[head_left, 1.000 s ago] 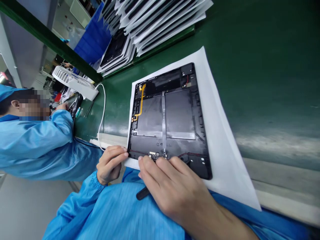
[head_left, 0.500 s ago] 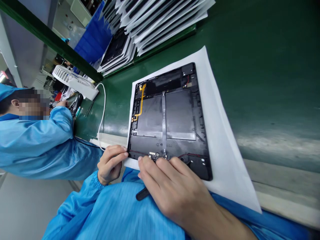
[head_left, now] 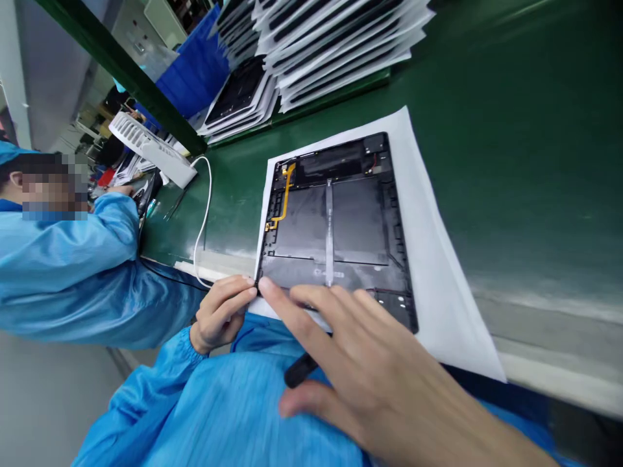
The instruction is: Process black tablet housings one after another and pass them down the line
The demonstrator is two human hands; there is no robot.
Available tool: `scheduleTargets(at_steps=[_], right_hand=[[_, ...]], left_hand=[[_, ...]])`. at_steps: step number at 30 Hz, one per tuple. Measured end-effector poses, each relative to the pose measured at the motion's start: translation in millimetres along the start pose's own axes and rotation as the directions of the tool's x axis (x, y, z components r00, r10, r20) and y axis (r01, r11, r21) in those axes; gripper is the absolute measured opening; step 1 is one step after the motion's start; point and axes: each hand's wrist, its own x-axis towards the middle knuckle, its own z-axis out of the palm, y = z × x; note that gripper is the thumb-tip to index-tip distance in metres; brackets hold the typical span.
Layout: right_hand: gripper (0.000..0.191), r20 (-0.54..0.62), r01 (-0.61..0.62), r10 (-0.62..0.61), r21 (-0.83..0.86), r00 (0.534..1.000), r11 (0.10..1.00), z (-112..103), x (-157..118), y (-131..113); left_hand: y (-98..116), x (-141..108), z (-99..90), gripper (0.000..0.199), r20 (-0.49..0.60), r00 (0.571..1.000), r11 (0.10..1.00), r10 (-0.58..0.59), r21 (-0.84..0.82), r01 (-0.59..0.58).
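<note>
Opened tablet housing (head_left: 331, 220), shown inner face up on a white sheet (head_left: 440, 279) laid over a green bench mat (head_left: 506, 162), its near edge lying between the two hands. The left hand (head_left: 221, 312) is curled, its fingertips set against the housing's near corner; whether that edge is pinched cannot be told. The right hand (head_left: 370, 370) is spread, with fingers fanned across the near edge and nothing visibly pinched. A black tool handle (head_left: 300, 370) is seen beneath the right palm. A yellow flex cable (head_left: 287, 188) is exposed on the far side, where a snag by fingers or tool could be judged the main risk — a slip of the loose sheet on the mat could also shift the housing. Wide mat is seen beyond the sheet's far edge, while the near edge is crowded by the sleeves. Stacked sheet-wrapped housings (head_left: 331, 45) are shown farther off.
</note>
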Motion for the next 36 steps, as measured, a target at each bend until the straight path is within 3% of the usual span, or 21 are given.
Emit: scheduleTargets(at_steps=[4,10,13,17,20,28,36], right_hand=[[0.048,0.050,0.005,0.000,-0.101,0.999,0.995,-12,11,2],[0.047,0.162,0.032,0.015,-0.285,0.987,0.958,-13,26,11],[0.051,0.167,0.071,-0.024,-0.282,0.986,0.957,-7,31,16],[0.036,0.153,0.143,-0.104,-0.265,0.983,0.954,8,35,20],[0.034,0.198,0.145,-0.088,-0.294,0.976,0.945,15,37,21],[0.033,0.319,0.161,-0.056,-0.313,0.946,0.936,12,35,21],[0.029,0.339,0.177,-0.074,-0.286,0.938,0.942,14,32,23]], left_hand=[[-1,-3,3.9,0.031,-0.035,0.998,0.999,0.046,0.009,-0.046],[-3,-1,13.3,0.028,-0.109,0.990,0.996,0.084,0.052,-0.078],[-6,-1,22.0,0.029,-0.180,0.978,0.993,0.103,0.076,-0.090],[-11,-3,34.6,0.028,-0.259,0.960,0.992,0.105,0.100,-0.081],[-15,-4,43.6,0.024,-0.301,0.947,0.990,0.111,0.114,-0.079],[-19,-9,62.7,0.024,-0.378,0.920,0.988,0.102,0.143,-0.051],[-17,-9,70.8,0.022,-0.426,0.897,0.986,0.116,0.157,-0.053]])
